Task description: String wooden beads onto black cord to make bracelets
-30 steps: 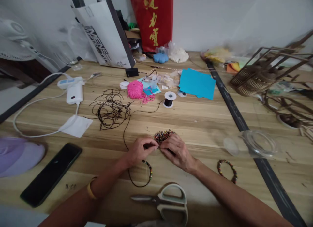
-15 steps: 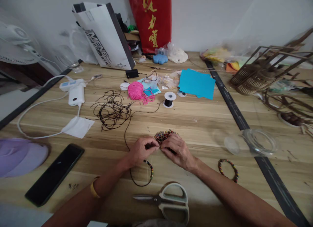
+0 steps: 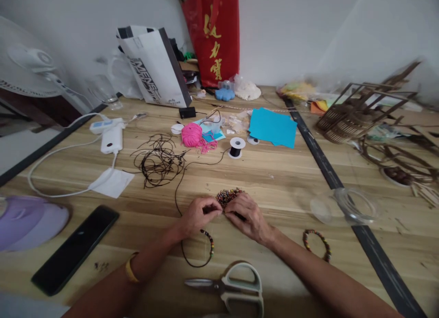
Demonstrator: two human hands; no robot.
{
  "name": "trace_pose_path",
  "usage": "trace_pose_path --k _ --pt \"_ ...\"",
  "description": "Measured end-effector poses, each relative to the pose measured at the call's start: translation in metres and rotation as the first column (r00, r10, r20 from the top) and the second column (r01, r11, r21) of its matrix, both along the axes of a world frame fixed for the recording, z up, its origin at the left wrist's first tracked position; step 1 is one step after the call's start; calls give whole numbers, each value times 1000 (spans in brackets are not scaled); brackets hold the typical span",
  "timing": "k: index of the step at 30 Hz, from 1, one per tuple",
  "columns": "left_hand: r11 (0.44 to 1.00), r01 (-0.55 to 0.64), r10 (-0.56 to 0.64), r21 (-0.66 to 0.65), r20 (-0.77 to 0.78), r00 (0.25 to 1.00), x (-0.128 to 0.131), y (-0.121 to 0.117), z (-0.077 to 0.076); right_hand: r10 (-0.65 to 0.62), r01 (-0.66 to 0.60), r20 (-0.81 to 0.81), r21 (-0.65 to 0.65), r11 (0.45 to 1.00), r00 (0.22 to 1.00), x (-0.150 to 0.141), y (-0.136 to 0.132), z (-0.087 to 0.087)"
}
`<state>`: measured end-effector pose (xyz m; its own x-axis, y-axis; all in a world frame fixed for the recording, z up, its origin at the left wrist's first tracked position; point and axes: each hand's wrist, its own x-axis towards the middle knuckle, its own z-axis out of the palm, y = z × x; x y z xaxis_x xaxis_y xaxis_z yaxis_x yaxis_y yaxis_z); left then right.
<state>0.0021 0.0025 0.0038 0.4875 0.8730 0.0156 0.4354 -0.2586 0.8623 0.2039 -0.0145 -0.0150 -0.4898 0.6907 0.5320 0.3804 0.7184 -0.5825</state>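
Note:
My left hand (image 3: 197, 215) pinches a thin black cord (image 3: 192, 262) that loops below it and carries several coloured beads (image 3: 210, 241). My right hand (image 3: 246, 214) is pinched fingertip to fingertip against the left one, at the near edge of a pile of small coloured beads (image 3: 227, 195); what its fingers hold is too small to make out. A finished bead bracelet (image 3: 317, 245) lies to the right of my right forearm. Scissors (image 3: 231, 288) lie closed at the near edge, below my hands.
A tangle of black cord (image 3: 158, 160), a cord spool (image 3: 236, 147), pink yarn (image 3: 192, 135) and blue paper (image 3: 272, 126) lie further back. A phone (image 3: 76, 248), a power bank (image 3: 111, 139) with white cable, a clear lid (image 3: 350, 206) and wooden frames (image 3: 356, 112) flank the work area.
The camera has tilted upward, so everything sits lower in the picture. Both hands stay pinched together at the bead pile with barely any movement.

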Motion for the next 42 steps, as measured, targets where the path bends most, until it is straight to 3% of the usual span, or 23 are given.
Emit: trace_pose_path --k 42 --pt "999 35 -35 -8 24 999 -1 1 -4 38 -38 -22 0 999 999 -3 0 1"
